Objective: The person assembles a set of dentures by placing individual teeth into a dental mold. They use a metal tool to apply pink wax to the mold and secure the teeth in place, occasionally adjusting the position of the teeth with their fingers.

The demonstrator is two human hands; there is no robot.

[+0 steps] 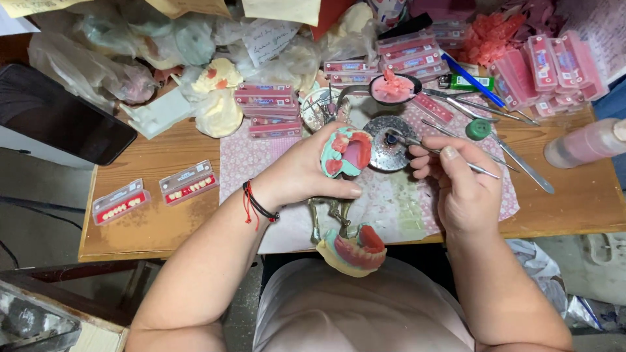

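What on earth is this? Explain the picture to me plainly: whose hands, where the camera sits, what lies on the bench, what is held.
No machine here: a camera on a person's head looks down at their own bare hands. The left hand holds a green dental cast with pink wax. The right hand holds a thin metal tool, its tip at a round metal dish. On the wooden bench lie cards of false teeth, pink boxes, a black tablet, and another cast with pink wax at the near edge.
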